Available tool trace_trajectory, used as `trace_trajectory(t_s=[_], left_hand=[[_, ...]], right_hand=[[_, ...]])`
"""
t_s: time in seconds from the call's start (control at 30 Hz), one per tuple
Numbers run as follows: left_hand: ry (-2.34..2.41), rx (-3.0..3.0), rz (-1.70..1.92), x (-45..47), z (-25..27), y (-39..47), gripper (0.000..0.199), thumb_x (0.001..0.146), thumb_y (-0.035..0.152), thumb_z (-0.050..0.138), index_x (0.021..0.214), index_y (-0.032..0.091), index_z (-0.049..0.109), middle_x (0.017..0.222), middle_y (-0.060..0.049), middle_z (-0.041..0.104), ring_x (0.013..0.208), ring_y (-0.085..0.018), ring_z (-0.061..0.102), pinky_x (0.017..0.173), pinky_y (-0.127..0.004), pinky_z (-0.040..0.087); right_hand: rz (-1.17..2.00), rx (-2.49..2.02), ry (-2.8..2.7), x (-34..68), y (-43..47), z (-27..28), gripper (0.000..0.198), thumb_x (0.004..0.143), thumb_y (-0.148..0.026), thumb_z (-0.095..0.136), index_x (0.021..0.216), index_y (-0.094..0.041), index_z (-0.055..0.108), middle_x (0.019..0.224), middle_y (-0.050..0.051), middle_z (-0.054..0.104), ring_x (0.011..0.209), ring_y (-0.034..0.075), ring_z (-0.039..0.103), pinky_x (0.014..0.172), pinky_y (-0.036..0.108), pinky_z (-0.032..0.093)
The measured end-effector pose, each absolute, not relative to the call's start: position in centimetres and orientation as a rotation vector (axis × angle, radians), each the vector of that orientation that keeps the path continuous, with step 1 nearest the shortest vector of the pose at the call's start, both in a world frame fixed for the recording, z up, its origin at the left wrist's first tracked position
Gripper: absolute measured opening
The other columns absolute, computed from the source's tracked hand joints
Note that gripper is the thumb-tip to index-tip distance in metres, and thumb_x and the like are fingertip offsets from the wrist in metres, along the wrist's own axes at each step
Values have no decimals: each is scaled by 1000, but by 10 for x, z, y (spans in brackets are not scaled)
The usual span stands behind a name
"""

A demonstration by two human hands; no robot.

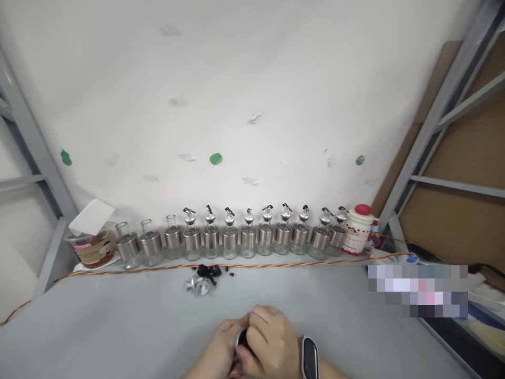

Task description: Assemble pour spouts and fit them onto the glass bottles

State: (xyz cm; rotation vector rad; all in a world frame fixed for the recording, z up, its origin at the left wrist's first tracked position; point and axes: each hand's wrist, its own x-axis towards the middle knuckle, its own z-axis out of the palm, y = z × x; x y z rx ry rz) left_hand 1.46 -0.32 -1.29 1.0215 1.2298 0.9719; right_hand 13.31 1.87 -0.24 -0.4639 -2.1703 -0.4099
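Observation:
Both hands are together low in the middle of the head view, above the grey tabletop (130,326). My left hand (221,342) is closed round a pour spout (240,338), of which a silver rim and a dark inside show. My right hand (272,339) wraps over the same piece from the right, its fingers bent against it. Most of the spout is hidden by the fingers. Farther back on the table lie loose silver spout parts (202,287) and black plastic pieces (209,271).
Along the wall stand several glass bottles with steel sleeves and spouts (230,237). Three bottles without spouts (150,243) are to their left. A lidded tub (94,250) and a white-and-red jug (355,231) flank the row. A twisted cable (158,267) runs in front.

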Motion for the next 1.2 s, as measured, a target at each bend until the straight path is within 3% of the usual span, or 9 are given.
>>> trace_trajectory(t_s=[0.13, 0.33, 0.57, 0.67, 0.73, 0.87, 0.97, 1.07, 1.2], left_hand=[[1342, 1136, 1279, 15, -11, -18, 39, 57, 59, 57, 57, 20, 56, 49, 1, 51, 43, -12, 42, 41, -23, 38], [1432, 1081, 1447, 18, -7, -26, 47, 69, 64, 41, 51, 20, 44, 46, 5, 36, 46, -11, 36, 46, -23, 35], [1393, 995, 1445, 21, -11, -14, 46, 65, 63, 48, 57, 18, 47, 44, 7, 39, 42, -9, 36, 43, -20, 31], [1276, 803, 1230, 21, -5, -2, 46, 67, 61, 47, 48, 19, 41, 31, 10, 27, 30, -5, 22, 32, -19, 16], [1146, 652, 1087, 18, -1, 5, 45, 71, 54, 47, 44, 19, 35, 30, 11, 24, 28, -3, 17, 32, -17, 11], [1058, 517, 892, 6, 2, 8, 35, 73, 35, 47, 45, 19, 32, 34, 12, 22, 28, -2, 15, 33, -16, 11], [1094, 503, 933, 2, -1, 6, 30, 72, 32, 49, 48, 19, 34, 35, 12, 22, 30, -1, 14, 34, -14, 9], [1175, 561, 1103, 5, -4, 5, 37, 71, 43, 50, 49, 20, 32, 33, 13, 21, 29, -1, 14, 33, -14, 8], [1290, 854, 1339, 5, -6, 2, 41, 71, 57, 45, 55, 20, 37, 35, 12, 22, 29, -4, 21, 31, -17, 15]], right_hand=[[-372, -547, -2126, 124, 13, -15, 35, 83, -13, 25, 54, -20, 43, 44, 2, 43, 45, 15, 37, 43, 28, 27], [-63, -853, -1930, 108, -4, -16, 38, 88, -17, 18, 62, -18, 46, 48, 4, 49, 45, 15, 45, 45, 26, 34], [890, -1163, -1730, 103, -6, 0, 43, 89, -40, 20, 60, -19, 43, 50, 0, 45, 46, 12, 44, 45, 22, 33], [1157, -1106, -1635, 111, 4, 4, 48, 89, -46, 17, 56, -19, 39, 45, -4, 36, 43, 10, 39, 44, 21, 33], [1135, -1079, -1698, 120, 12, 6, 49, 90, -45, 15, 53, -19, 37, 43, -5, 33, 42, 9, 37, 45, 21, 32], [553, -1023, -2052, 135, 20, 7, 39, 90, -38, 24, 62, -18, 44, 55, -2, 45, 54, 12, 42, 54, 23, 32], [248, -946, -2280, 133, 19, 5, 27, 87, -34, 32, 72, -18, 48, 66, 3, 52, 64, 15, 46, 57, 24, 32], [279, -976, -2296, 125, 15, 1, 23, 89, -26, 29, 74, -19, 44, 69, 3, 53, 64, 15, 46, 57, 24, 32], [617, -930, -2161, 121, 8, 1, 25, 90, -29, 28, 67, -20, 35, 64, -1, 45, 58, 12, 41, 54, 22, 31]])
